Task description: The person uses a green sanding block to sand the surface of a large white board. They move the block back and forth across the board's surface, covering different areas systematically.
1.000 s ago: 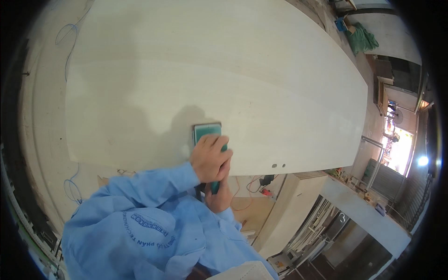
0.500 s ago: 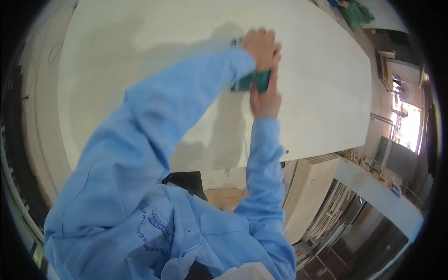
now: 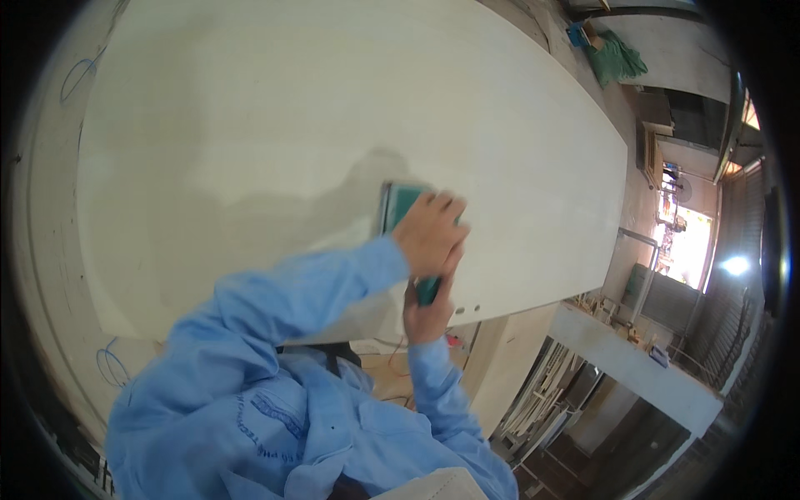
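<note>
On the near half of the pale board (image 3: 250, 108), a little right of its middle, I see my left hand (image 3: 432, 236) folded over the top of a green tool (image 3: 403, 206), my right hand (image 3: 427, 318) closed around its back end beside the board's near edge. The tool's front points toward the board's far side. With one hand pressing from above and the other steering behind, I'd worry that uneven pressure could tip the tool and let its front edge mark the surface. Drawn too far back, it could rock over the board's near edge. Two small holes (image 3: 460, 310) lie close to that edge, just right of my right hand; a corner could catch there. My left sleeve (image 3: 321, 271) reaches over the board's near edge and might snag. The green cloth (image 3: 615, 58) beyond the board's far right side looks too distant to interfere.
</note>
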The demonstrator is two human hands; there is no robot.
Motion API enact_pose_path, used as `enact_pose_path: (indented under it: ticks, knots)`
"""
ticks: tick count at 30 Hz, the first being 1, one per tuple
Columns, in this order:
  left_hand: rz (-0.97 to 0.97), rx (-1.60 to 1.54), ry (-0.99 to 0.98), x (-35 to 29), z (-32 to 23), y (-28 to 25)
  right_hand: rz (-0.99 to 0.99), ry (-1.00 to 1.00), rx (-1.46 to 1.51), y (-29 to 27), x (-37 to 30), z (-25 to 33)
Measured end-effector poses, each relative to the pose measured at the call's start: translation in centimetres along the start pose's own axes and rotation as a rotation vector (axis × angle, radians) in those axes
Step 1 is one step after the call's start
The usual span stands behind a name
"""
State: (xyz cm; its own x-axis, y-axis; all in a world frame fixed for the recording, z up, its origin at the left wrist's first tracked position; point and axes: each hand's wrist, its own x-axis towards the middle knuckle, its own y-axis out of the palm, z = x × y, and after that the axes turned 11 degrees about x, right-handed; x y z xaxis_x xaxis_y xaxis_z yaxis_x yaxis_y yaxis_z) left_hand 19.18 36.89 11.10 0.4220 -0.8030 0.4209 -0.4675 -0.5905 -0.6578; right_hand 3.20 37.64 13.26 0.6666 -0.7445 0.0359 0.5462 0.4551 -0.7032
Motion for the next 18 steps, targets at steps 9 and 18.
enact_pose_path:
  ticks: [9,18]
  knots:
    - [-0.017,0.472,-0.186,20.1,15.0,-2.1,0.056,-0.180,-0.075,5.6,26.5,3.2]
    - [-0.108,0.369,-0.254,-6.9,4.8,-9.3,0.325,-0.129,-0.011,6.3,-0.1,4.2]
